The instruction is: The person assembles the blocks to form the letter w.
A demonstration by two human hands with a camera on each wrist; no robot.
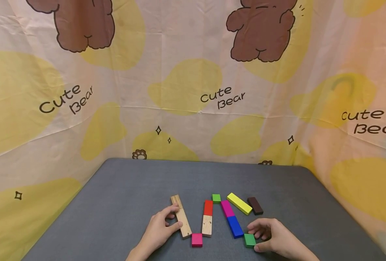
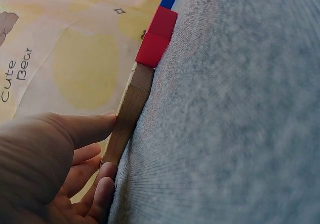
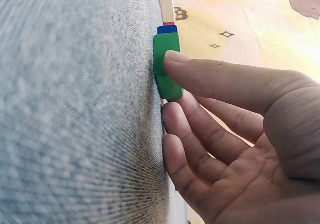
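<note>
The left hand is pinching the long wood block between thumb and fingers, holding it at a slant. The right hand is curling thumb and fingers around the green block lying on the tabletop, touching the blue block's end, extending the zigzag.

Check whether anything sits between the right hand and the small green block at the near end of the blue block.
Nothing visible does. The right hand already touches the small green square block: the right wrist view shows the thumb resting on it, and no other piece lies between the fingers and the block.
</note>
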